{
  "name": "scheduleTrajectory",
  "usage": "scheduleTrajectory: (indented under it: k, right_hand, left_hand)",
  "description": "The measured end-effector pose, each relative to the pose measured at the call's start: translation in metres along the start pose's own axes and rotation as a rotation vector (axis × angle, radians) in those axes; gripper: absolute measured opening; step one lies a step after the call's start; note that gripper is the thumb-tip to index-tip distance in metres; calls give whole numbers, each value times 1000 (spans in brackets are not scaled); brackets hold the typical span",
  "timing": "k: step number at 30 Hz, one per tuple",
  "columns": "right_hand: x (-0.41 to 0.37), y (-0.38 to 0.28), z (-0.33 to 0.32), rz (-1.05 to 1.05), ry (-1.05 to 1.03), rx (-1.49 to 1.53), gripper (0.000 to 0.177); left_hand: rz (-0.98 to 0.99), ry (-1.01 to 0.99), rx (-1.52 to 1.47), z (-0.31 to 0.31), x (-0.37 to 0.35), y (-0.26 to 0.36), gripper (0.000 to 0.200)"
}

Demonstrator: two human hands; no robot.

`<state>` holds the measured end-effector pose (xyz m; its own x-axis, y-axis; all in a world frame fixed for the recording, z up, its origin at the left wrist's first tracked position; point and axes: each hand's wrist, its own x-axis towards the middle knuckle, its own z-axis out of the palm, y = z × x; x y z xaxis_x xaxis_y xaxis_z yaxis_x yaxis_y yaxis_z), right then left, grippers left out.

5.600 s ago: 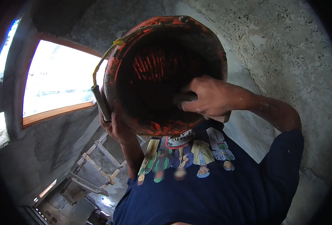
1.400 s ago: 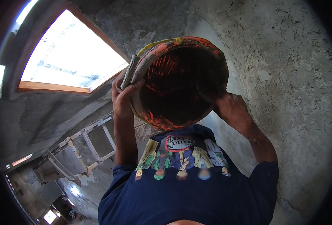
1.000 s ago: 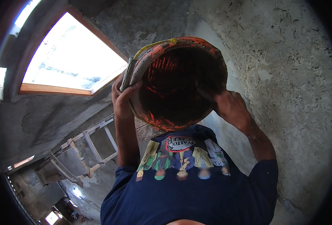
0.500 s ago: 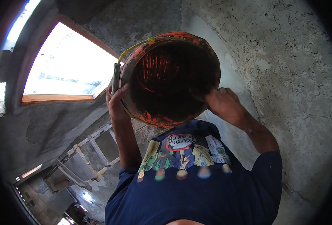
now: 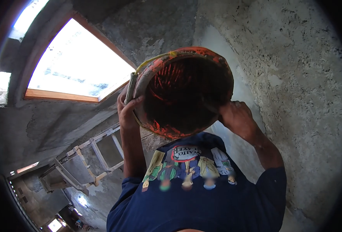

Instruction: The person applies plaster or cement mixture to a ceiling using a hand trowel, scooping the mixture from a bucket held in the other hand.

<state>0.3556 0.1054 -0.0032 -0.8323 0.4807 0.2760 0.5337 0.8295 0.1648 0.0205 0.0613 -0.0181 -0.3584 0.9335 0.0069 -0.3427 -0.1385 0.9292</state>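
Observation:
In the head view, a red-orange bucket [image 5: 155, 77] crusted with grey cement is tilted with its mouth toward me. Its inside is dark, with red streaks showing at the bottom. My left hand [image 5: 129, 110] is closed on the left rim, thumb over the edge, beside the handle's grip [image 5: 130, 88]. A yellow strip [image 5: 155, 58] runs from that grip along the upper rim. At the right rim my right hand [image 5: 238, 119] is closed, knuckles up, its fingertips reaching into the shadowed mouth. A dim shape lies by those fingers; I cannot make out what it is.
A rough plastered wall [image 5: 302, 100] rises on the right. At upper left is a bright window [image 5: 76, 62] with a wooden frame [image 5: 62, 95]. A wooden scaffold or ladder-like frame [image 5: 97, 154] stands at lower left. My dark blue printed shirt [image 5: 194, 208] fills the bottom.
The bucket and both hands sit lower and slightly further right in view. The camera view has shifted a little too. Both hands keep their places at the rim.

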Motion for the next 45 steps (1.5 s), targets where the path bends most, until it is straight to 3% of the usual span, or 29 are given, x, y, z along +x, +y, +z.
scheduleTrajectory:
  k: [4, 6, 8, 10, 16, 20, 26, 28, 31, 35, 38, 40, 45]
  right_hand:
    - [3, -2, 20, 101, -147, 56, 28]
    - [17, -5, 27, 250, -362, 416, 32]
    - [3, -1, 28, 176, -305, 357, 26]
    - [-6, -1, 14, 83, -106, 218, 21]
    - [-8, -4, 43, 185, -174, 203, 18]
    - [-4, -5, 13, 198, -196, 252, 18]
    - [9, -1, 11, 239, -321, 361, 46]
    - [26, -6, 8, 366, -426, 408, 52]
    - [21, -5, 9, 268, -426, 429, 62]
    - [5, 0, 3, 173, -257, 414, 63]
    - [13, -2, -1, 264, -309, 375, 64]
    - [18, -5, 3, 434, -400, 401, 61]
    - [2, -7, 12, 359, -472, 366, 62]
  left_hand:
    - [-4, -86, -4, 2, 1, 1, 57]
    - [-13, -64, 6, 13, -1, 7, 47]
    - [-3, -52, -24, 12, 2, 7, 45]
    - [-28, 8, -17, 17, -1, 10, 45]
    - [2, -65, -15, 18, -2, 10, 45]
    - [-24, -37, -23, 19, -2, 11, 46]
    - [1, -34, -30, 19, -3, 9, 48]
    - [11, -102, -55, 17, -1, 7, 49]
    - [6, -119, -49, 17, -2, 8, 51]
    - [3, -67, -56, 19, -2, 7, 52]
    - [20, -77, -51, 24, -3, 11, 52]
    - [21, -85, -22, 26, -4, 12, 53]
    - [21, -50, -27, 23, -1, 8, 54]
